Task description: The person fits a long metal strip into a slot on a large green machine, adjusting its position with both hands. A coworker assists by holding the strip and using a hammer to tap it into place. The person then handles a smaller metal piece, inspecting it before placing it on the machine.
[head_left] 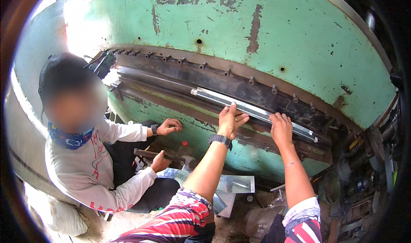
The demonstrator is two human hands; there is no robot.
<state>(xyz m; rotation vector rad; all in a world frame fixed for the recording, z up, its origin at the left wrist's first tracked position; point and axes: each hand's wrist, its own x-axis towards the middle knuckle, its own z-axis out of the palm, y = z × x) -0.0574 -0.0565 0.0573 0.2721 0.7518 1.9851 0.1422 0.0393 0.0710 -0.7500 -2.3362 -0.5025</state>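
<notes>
A long, narrow bent sheet-metal strip [214, 97] lies lengthwise along the bed of a green press brake, just under its dark upper beam. My left hand [230, 122] grips the near edge around its middle, the thumb up against the metal and the fingers curled beneath. Farther right, my right hand [281, 130] is closed on the same strip, its fingers bent over the edge. The strip's left end juts past my left hand, and its right end extends beyond my right. Parts of the fingers are hidden behind the metal.
At left, a co-worker [98, 157] in a white sweatshirt crouches close by, one hand on a dark bar-like tool [147, 154]. The machine's green upper plate [299, 33] fills the background, bolts [227, 72] lining its lower edge. Shiny sheet metal [235, 184] lies below my left forearm.
</notes>
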